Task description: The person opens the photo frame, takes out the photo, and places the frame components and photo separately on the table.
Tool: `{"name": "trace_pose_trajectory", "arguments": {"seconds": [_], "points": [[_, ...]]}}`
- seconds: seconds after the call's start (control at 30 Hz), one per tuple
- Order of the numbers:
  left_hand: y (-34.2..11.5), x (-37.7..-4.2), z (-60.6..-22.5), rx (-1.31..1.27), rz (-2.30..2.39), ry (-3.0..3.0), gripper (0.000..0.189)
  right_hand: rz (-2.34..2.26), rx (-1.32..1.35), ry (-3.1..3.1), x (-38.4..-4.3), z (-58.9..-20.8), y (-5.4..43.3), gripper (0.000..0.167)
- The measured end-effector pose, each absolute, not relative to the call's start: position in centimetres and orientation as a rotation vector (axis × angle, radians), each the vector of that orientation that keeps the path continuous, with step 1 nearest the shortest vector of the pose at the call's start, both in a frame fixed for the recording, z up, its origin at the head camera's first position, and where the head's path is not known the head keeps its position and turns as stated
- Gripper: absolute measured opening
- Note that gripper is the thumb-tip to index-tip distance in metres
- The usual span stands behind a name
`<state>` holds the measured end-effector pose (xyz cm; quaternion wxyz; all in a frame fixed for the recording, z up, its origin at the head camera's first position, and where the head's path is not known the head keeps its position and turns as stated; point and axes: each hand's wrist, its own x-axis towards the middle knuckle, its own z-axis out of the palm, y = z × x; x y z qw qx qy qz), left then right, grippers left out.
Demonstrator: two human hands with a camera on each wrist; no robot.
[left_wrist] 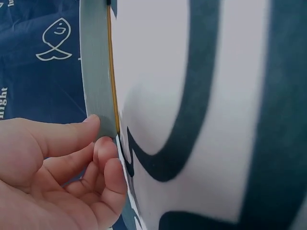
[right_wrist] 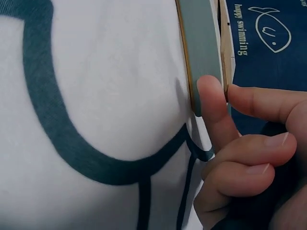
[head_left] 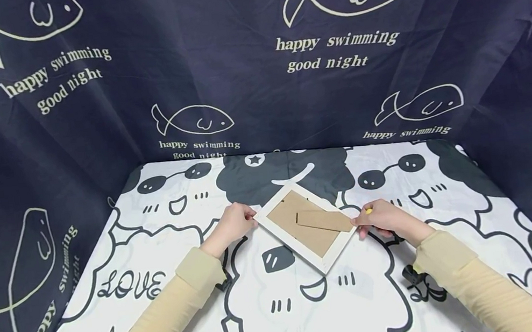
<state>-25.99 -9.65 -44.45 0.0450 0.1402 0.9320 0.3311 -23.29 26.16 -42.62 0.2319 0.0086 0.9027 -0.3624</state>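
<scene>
A white picture frame point(head_left: 303, 246) is turned with its brown backing board point(head_left: 285, 221) up and one corner toward me. Its cardboard stand leg point(head_left: 322, 220) lies flat across the backing and reaches the right corner. My left hand point(head_left: 234, 224) pinches the left corner; in the left wrist view the thumb point(left_wrist: 79, 138) presses on the frame's edge. At the right corner, my right hand point(head_left: 379, 218) pinches the frame between thumb and a finger, the other fingers curled in the right wrist view. Whether the frame touches the cloth, I cannot tell. Its front is hidden.
A white cloth point(head_left: 307, 324) printed with black cartoon figures covers the table. Dark blue curtains point(head_left: 252, 37) with fish drawings and lettering hang behind it and along both sides.
</scene>
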Motion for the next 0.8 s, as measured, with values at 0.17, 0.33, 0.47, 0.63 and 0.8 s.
{"name": "trace_pose_trajectory", "arguments": {"seconds": [0.17, 0.33, 0.47, 0.63, 0.8], "points": [[-9.5, -25.5, -44.4, 0.362, 1.04, 2.814, 0.014, -1.008, 0.042, 2.481, -23.3, -41.9, 26.3, 0.026], [-9.2, -25.2, -44.4, 0.33, 1.069, 2.773, 0.02, -0.992, 0.018, 2.514, -23.4, -40.3, 26.6, 0.033], [-9.0, -25.1, -44.3, 0.272, 1.098, 2.754, 0.03, -1.001, -0.008, 2.532, -23.4, -38.2, 26.5, 0.046], [-8.9, -25.1, -44.2, 0.261, 1.098, 2.758, 0.03, -1.233, 0.039, 2.475, -22.8, -34.9, 26.0, 0.049], [-8.8, -25.1, -44.4, 0.298, 1.108, 2.771, 0.026, -1.62, -0.027, 2.336, -21.8, -31.6, 25.3, 0.048]]}}
